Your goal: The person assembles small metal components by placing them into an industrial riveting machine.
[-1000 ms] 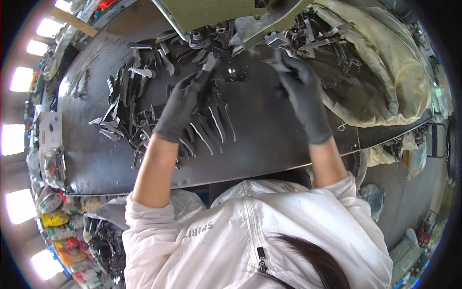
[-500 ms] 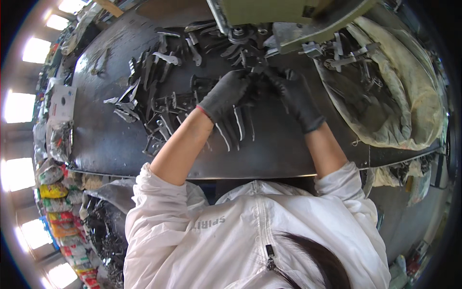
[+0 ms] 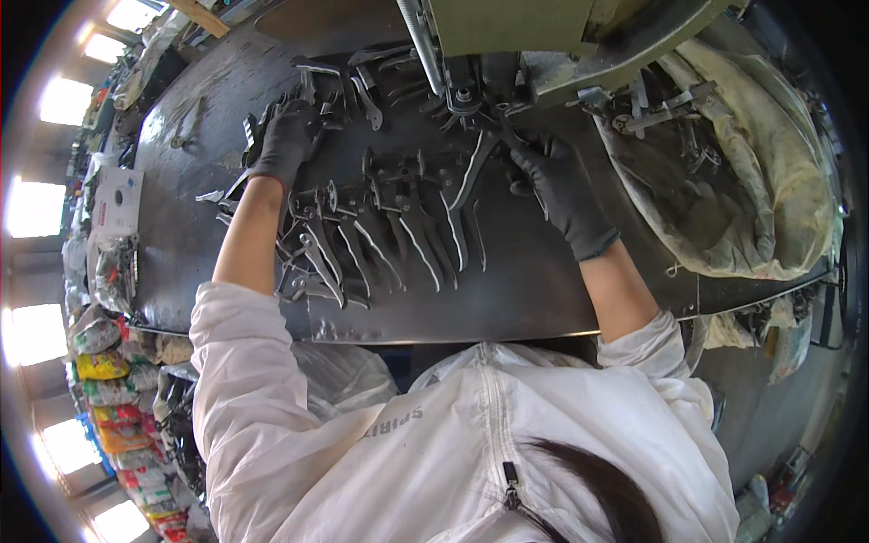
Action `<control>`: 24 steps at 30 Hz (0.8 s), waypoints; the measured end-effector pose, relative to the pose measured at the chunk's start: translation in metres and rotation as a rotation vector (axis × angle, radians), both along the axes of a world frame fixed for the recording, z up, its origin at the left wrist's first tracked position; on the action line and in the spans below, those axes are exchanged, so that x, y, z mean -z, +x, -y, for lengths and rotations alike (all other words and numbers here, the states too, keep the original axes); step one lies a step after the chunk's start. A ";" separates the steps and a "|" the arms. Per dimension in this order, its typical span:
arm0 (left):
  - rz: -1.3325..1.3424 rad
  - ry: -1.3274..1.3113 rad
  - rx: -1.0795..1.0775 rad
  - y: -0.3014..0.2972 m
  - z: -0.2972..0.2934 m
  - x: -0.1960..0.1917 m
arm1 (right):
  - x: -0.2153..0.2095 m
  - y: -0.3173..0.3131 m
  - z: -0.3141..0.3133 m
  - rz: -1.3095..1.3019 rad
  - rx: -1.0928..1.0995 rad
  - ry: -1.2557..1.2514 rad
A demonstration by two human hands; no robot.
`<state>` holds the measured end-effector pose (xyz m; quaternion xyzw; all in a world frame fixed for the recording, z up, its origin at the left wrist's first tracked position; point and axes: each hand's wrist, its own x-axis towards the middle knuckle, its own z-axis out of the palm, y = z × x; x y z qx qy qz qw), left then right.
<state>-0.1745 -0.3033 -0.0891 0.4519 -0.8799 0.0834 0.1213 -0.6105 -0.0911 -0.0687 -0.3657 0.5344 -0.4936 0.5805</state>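
My right hand [image 3: 563, 185], in a dark grey glove, is closed around one handle of a plier-like metal tool [image 3: 472, 170]. The tool's other handle, dark with a silver edge, splays out to the left, and its head end lies under the machine's working head [image 3: 463, 95]. My left hand [image 3: 285, 145], gloved alike, reaches over the heap of loose metal handles [image 3: 367, 100] at the far left. Its fingertips blend into the dark parts, so their grip is unclear. Between my arms lies a row of similar plier-like tools [image 3: 407, 217], handles toward me.
A green machine body [image 3: 507, 27] overhangs the far middle of the dark metal table [image 3: 534, 290]. A pale cloth sack [image 3: 769, 208] with metal parts at its mouth lies on the right. A white box [image 3: 118, 199] and stacked colourful bags [image 3: 104, 366] stand at the left.
My left hand has left the spot beside my right hand and moved left to the heap of handles. My right hand stays near the machine, and the splayed tool now shows there.
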 end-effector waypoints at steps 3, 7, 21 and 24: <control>-0.232 -0.065 -0.019 -0.034 -0.028 -0.023 | -0.034 0.005 -0.009 -0.030 0.049 -0.034; -0.509 0.135 -0.063 -0.085 -0.091 -0.071 | -0.013 -0.006 -0.016 -0.078 -0.034 0.033; -0.676 0.977 0.419 -0.240 -0.188 -0.092 | 0.016 -0.002 -0.021 -0.033 -0.037 -0.086; -0.845 1.170 0.300 -0.288 -0.203 -0.102 | 0.040 -0.020 -0.012 0.084 0.029 -0.260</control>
